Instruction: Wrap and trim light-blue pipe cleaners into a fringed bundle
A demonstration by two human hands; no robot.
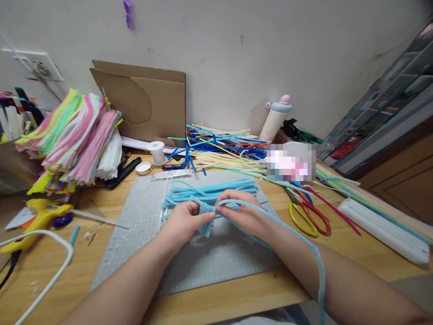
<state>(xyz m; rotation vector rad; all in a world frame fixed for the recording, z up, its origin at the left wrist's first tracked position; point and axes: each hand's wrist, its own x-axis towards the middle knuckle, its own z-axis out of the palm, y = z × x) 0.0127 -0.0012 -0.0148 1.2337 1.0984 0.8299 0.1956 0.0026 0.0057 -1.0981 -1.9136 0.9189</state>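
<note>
A small bundle of light-blue pipe cleaners point(205, 212) is pinched between the thumb and fingers of my left hand point(185, 222). My right hand point(244, 214) grips a long blue pipe cleaner point(287, 221) close to the bundle's right side, and its loose length trails over my right forearm. Both hands are above the grey cutting mat point(135, 243). Just behind them lies a pile of blue pipe cleaners point(216, 187) on the mat. My right fingertips are partly hidden by the strand.
Yellow-and-red scissors point(306, 219) and a white bar point(382, 230) lie at right. To the left are a yellow glue gun point(42, 216) and stacked pastel pipe cleaners point(72, 135). Cardboard point(162, 99), a thread spool point(157, 153) and a bottle point(274, 122) stand at the back.
</note>
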